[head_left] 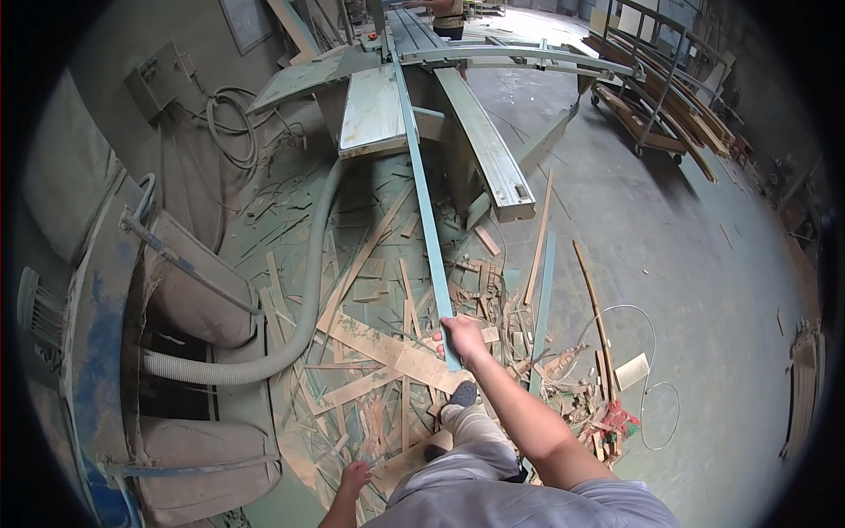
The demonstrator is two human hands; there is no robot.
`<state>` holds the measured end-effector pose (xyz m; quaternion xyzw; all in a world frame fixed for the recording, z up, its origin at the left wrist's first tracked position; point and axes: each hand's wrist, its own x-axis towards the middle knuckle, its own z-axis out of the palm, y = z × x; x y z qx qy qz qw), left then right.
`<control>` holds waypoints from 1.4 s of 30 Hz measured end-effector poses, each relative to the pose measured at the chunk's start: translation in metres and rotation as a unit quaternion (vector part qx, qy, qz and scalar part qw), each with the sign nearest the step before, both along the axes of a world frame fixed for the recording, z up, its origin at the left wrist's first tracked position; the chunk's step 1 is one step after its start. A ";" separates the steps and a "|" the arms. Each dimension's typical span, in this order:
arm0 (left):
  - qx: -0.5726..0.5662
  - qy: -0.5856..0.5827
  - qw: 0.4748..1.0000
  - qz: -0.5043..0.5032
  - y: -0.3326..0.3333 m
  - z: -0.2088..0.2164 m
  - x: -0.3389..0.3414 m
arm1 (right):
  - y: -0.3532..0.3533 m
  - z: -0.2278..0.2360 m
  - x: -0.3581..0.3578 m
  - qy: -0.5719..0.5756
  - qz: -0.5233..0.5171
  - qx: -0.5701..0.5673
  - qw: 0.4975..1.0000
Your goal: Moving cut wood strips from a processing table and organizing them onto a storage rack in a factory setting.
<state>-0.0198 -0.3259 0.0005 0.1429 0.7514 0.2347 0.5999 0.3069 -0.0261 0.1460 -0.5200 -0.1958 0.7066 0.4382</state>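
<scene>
My right hand is closed round the near end of a long, narrow blue-green board strip. The strip runs away from me, with its far part lying along the saw table. Low on the left, my left hand hangs beside my leg, its fingers loosely curled in with nothing visible in them. Under both hands, wood offcuts are strewn across the floor around my feet.
A sliding beam juts toward me right of the strip. At left, a ribbed hose curves from a dust collector. A wheeled rack carries boards at the far right. Beyond the saw stands another person.
</scene>
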 end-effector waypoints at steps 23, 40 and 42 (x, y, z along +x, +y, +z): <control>0.002 -0.018 1.000 0.009 -0.006 -0.009 -0.002 | 0.002 0.000 -0.001 -0.002 -0.005 -0.001 1.000; -0.009 -0.007 1.000 0.006 -0.005 -0.008 -0.005 | 0.001 0.000 -0.004 -0.017 0.007 0.000 1.000; -0.010 -0.014 1.000 0.018 -0.005 -0.009 -0.006 | 0.001 0.001 -0.004 -0.017 0.007 -0.001 1.000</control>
